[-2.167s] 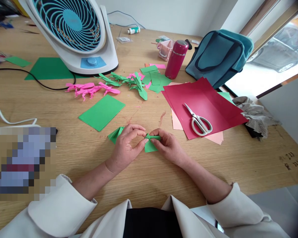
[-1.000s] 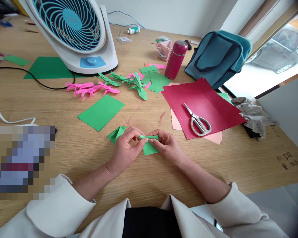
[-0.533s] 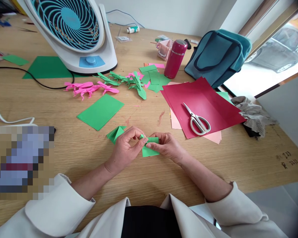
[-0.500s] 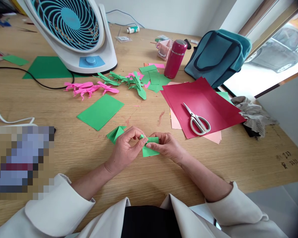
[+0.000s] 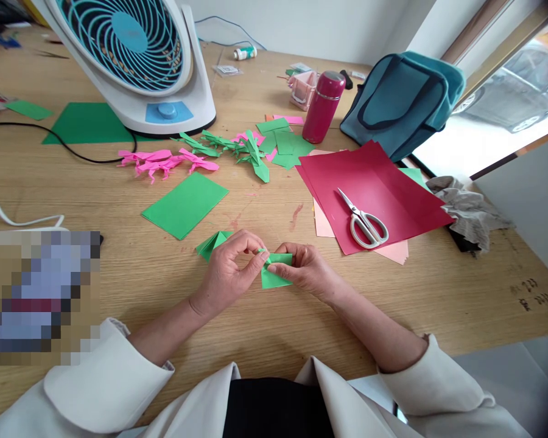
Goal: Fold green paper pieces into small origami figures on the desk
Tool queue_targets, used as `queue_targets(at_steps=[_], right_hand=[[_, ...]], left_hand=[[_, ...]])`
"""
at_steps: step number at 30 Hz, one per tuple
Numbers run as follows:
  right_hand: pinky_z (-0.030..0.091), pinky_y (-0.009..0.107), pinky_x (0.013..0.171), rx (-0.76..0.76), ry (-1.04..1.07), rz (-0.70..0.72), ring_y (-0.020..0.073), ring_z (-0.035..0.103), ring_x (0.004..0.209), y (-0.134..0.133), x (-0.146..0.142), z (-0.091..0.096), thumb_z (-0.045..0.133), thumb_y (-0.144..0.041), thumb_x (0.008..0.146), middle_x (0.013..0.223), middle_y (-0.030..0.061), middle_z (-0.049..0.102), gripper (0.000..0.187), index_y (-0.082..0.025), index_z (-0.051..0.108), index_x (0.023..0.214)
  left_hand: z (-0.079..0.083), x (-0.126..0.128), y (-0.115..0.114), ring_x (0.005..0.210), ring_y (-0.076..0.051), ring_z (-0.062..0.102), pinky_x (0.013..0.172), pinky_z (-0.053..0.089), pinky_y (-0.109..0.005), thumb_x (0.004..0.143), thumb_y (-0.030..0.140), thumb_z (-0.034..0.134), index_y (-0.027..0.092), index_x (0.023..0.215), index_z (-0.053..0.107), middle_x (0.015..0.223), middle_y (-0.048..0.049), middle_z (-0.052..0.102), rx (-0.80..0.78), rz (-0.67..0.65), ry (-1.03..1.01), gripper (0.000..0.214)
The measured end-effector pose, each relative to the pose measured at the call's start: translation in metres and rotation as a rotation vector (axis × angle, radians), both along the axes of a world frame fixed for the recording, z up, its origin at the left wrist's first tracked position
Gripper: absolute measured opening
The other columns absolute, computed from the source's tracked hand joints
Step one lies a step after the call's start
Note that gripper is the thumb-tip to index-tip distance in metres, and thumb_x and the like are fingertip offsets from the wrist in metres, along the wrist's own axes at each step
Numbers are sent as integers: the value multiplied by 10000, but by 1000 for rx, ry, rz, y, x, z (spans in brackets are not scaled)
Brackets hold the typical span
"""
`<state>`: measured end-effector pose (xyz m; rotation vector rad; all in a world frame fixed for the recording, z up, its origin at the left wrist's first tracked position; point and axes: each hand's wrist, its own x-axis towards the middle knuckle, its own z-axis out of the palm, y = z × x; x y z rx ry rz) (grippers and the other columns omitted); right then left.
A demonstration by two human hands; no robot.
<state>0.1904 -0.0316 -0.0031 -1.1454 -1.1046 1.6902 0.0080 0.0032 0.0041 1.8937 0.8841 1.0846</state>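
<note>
Between both hands is a small piece of green paper [image 5: 274, 280], partly folded at its upper left. My left hand [image 5: 228, 266] pinches that folded corner between thumb and fingertips. On the paper's right side, my right hand [image 5: 308, 271] grips with the thumb on top and the fingers behind. Just beyond my left hand lies a folded green paper piece [image 5: 213, 244], partly hidden by the hand. Farther off is a flat stack of green paper [image 5: 185, 205].
Pink folded figures [image 5: 158, 163] and green folded figures [image 5: 251, 155] lie ahead, before a fan [image 5: 178, 112]. Scissors [image 5: 364, 222] rest on red paper sheets [image 5: 393, 188] at right. Behind stand a red flask [image 5: 323, 106] and a teal bag [image 5: 402, 103]. A blurred patch hides the left side.
Almost nothing differs. My left hand has shifted very slightly up and left while still pinching the folded corner; the right hand keeps its grip.
</note>
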Motion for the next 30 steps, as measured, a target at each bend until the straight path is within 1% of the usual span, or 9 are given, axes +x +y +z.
queue_targets(at_steps=[4,9,11,15,19,22,27,30], right_hand=[[265,214,492,-3,7,-8,64,402,529,0,-1,2,881,-501,632,599,-69,507,454,-166,599,750],[319,214,522,-48,52,30,74,443,560,3,-1,6,888,-530,606,618,-55,544,478,-165,606,730],[318,213,523,-34,62,23,73,436,559,3,-1,6,899,-528,583,607,-59,536,486,-169,596,705],[283,216,503,-16,54,8,68,398,538,2,-2,6,902,-532,568,580,-68,501,497,-174,575,679],[256,220,494,-6,25,18,66,371,530,1,-2,7,883,-531,602,571,-74,475,487,-178,558,685],[246,227,499,30,4,29,66,362,531,0,-2,6,855,-514,659,579,-73,454,461,-179,540,687],[255,233,513,96,-69,20,74,354,549,-1,-1,3,801,-492,740,606,-72,430,413,-190,519,718],[288,233,519,103,-86,0,81,384,548,-1,-1,4,771,-514,767,613,-67,467,411,-198,510,736]], left_hand=[[-1,-1,2,787,-155,608,735,495,-304,912,219,588,207,769,545,828,-18,631,-26,-16,-12,149],[0,-2,3,756,-148,598,706,491,-295,928,248,572,205,783,553,824,-19,627,-66,-5,-28,152],[1,-2,3,757,-148,599,707,491,-295,927,248,575,206,781,550,824,-17,626,-55,-9,-22,154],[6,-2,3,765,-150,601,723,487,-294,918,222,578,210,769,538,809,-9,632,21,-4,29,155],[11,-2,2,748,-148,599,715,478,-290,921,211,577,210,755,529,795,-6,641,85,9,88,173],[14,-2,2,739,-146,598,707,471,-285,922,205,576,208,745,523,787,-3,640,116,3,117,185],[17,-1,2,740,-138,595,710,465,-277,930,189,571,204,747,522,797,0,636,106,-22,126,191],[16,-1,3,762,-144,607,720,474,-281,937,203,562,207,755,526,820,-8,647,91,-31,105,185]])
